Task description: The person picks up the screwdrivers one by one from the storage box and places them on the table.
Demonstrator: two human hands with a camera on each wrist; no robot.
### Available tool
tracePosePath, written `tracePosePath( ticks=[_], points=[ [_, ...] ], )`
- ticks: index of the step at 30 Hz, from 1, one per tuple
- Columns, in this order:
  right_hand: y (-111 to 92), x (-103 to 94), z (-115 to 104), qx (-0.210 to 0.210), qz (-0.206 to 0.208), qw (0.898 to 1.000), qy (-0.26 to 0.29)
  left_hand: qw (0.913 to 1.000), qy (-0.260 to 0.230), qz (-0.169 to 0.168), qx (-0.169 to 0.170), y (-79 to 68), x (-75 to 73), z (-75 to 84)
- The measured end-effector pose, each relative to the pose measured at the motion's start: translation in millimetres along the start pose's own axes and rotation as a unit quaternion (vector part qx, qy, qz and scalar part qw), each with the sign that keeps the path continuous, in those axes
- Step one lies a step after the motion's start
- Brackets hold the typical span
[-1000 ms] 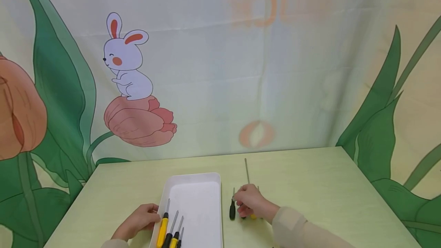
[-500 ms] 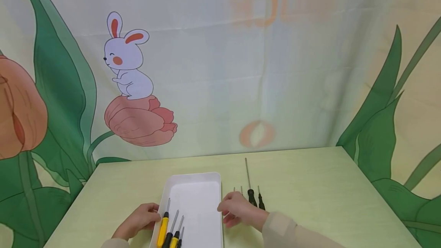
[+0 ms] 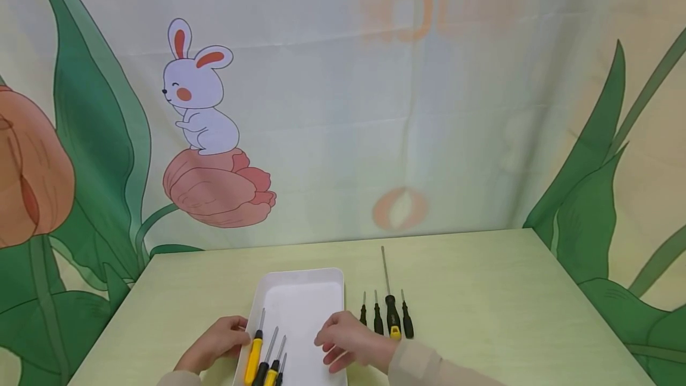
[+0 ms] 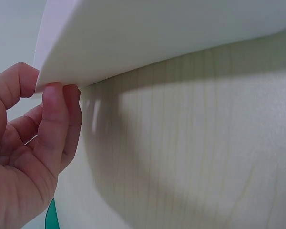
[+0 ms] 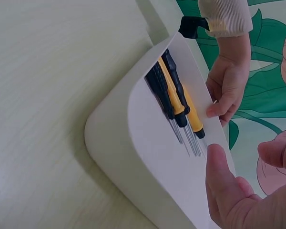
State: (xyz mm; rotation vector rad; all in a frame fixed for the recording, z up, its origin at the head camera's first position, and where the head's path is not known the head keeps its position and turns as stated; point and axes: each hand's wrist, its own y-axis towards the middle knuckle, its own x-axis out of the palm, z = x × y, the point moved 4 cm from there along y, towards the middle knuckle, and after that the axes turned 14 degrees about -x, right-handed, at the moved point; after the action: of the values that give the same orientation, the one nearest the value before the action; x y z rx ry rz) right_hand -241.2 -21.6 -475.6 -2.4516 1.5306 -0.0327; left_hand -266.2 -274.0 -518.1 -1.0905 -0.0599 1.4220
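Observation:
My left hand pinches the left rim of a white rectangular tray. In the left wrist view, the fingers of that hand grip the tray's edge from both sides. My right hand hovers over the tray's right side, its thumb and fingers apart with nothing between them. Inside the tray, along its left wall, lie several screwdrivers, among them a yellow-handled screwdriver and black-handled ones. Right of the tray, several more stand in a row on the table, including a long black-and-yellow screwdriver and a small black screwdriver.
A pale wood-grain table carries everything. Its far edge meets a hanging cloth backdrop printed with a rabbit and tulips.
My right hand has moved left from above the row of screwdrivers to over the tray, uncovering that row. The left hand and tray stay in place.

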Motion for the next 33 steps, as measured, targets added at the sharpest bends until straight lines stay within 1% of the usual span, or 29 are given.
tracePosePath(
  ticks=[3, 14, 23, 25, 30, 33],
  points=[
    [1, 7.0, 1, 0.007, -0.004, 1.0, 0.001, 1.0, 0.0, -0.002, -0.001, 0.1, 0.2, -0.4],
    [4, 29.4, 11, 0.007, -0.002, 1.0, -0.006, 1.0, -0.007, -0.001, 0.003, 0.1, 0.0, -0.4],
    [7, 44.6, 20, 0.042, -0.002, 0.999, -0.023, 0.9998, -0.015, 0.003, 0.011, -0.7, 1.1, -0.1],
    [6, 47.6, 21, 0.039, 0.0, 0.999, -0.03, 0.9998, -0.015, 0.003, 0.009, -0.1, 0.9, -0.1],
    [5, 54.5, 22, 0.012, 0.002, 0.997, -0.08, 1.0, -0.005, 0.001, 0.002, -0.2, 0.1, 0.4],
    [7, 59.1, 25, 0.003, 0.004, 0.995, -0.101, 1.0, -0.002, -0.002, 0.001, -0.4, -0.1, 0.7]
  ],
)
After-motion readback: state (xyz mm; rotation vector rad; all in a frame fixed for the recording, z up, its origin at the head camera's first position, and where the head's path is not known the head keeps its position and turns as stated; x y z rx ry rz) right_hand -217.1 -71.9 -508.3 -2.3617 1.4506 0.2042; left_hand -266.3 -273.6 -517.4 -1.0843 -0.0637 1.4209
